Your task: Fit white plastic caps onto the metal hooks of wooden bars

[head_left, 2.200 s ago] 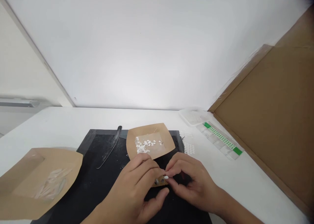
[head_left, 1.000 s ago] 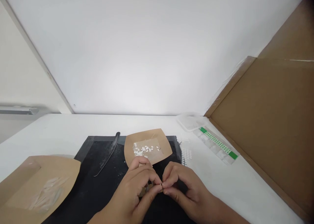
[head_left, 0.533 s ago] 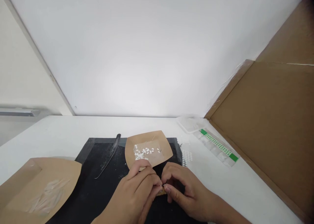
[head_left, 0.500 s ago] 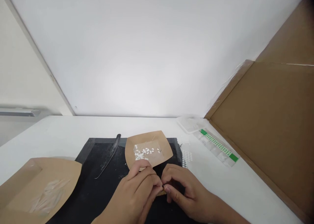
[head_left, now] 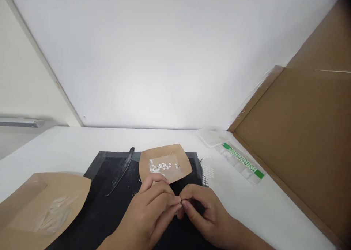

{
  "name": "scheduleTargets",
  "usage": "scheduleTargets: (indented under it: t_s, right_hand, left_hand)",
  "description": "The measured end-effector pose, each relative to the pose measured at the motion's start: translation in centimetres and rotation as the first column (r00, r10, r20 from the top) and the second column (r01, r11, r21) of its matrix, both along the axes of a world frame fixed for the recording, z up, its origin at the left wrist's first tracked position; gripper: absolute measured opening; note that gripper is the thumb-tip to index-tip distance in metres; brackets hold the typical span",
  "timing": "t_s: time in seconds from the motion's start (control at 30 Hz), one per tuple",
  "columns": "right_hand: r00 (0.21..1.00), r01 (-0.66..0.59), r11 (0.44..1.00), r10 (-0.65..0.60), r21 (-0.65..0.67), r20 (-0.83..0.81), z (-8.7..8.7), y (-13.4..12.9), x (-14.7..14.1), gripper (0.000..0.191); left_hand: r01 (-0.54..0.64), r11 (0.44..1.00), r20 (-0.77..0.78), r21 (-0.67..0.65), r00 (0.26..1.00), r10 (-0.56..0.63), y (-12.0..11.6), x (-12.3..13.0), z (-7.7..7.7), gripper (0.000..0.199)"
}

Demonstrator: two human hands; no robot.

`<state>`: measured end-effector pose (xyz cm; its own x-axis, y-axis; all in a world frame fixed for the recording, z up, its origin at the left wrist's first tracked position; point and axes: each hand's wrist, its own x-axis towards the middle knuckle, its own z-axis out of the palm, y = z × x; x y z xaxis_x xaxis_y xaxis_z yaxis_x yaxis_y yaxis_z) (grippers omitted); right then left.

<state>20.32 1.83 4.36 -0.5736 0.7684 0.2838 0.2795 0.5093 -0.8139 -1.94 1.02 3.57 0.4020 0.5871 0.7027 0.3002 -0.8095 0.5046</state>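
Observation:
My left hand (head_left: pixel 150 213) and my right hand (head_left: pixel 204 209) meet over the black mat (head_left: pixel 109 220). Thumb and index finger of each are pinched, fingertips touching. A tiny brownish-gold thing (head_left: pixel 180 203) shows between the tips, too small and covered to name. Just beyond my left fingers stands a brown paper tray (head_left: pixel 184 166), with small white oval pieces (head_left: pixel 163 166) scattered on a clear sheet inside it.
A dark curved tool (head_left: pixel 120 175) lies on the mat's left part. Another paper tray (head_left: pixel 79 180) with clear plastic strips (head_left: pixel 55 215) stands at left. To the right are a sheet of white ovals (head_left: pixel 208 172), a green-striped clear packet (head_left: pixel 242 158) and a cardboard wall (head_left: pixel 298 147).
My pinched fingertips have risen slightly. A yellowish edge that showed under them is now hidden. The whole view has shifted a little; the trays and tool stay in place.

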Motion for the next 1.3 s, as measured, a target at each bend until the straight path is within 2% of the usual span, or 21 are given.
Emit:
scheduleTargets:
  t_s: [0.13, 0.3, 0.5, 0.87, 1.3]
  right_hand:
    - [0.999, 0.004, 0.998, -0.006, -0.06, -0.034, 0.0, -0.2, 0.0, 0.021]
    - [0.995, -0.047, 0.984, 0.03, -0.17, -0.1, -0.2, -0.1, -0.1, 0.019]
    - [0.991, -0.033, 0.989, 0.014, -0.141, -0.132, -0.4, -0.4, -0.2, 0.016]
    - [0.996, -0.031, 0.976, 0.011, -0.213, -0.093, -0.4, -0.7, -0.2, 0.015]
    - [0.995, -0.051, 0.961, 0.024, -0.272, -0.099, -0.4, -0.8, -0.4, 0.019]
  left_hand:
    - [0.012, 0.999, 0.064, 0.031, 0.998, -0.013, 0.1, 0.2, 0.1, 0.022]
    - [0.0, 1.0, 0.08, -0.004, 0.997, 0.001, 0.0, 0.2, 0.7, 0.022]
    - [0.008, 1.0, 0.13, -0.016, 0.991, -0.005, -0.1, 0.2, 1.0, 0.021]
    - [0.117, 0.989, 0.151, -0.091, 0.983, -0.103, 0.1, -0.3, 0.5, 0.028]
    - [0.073, 0.988, 0.11, -0.134, 0.992, -0.058, -0.3, -0.3, -0.2, 0.024]
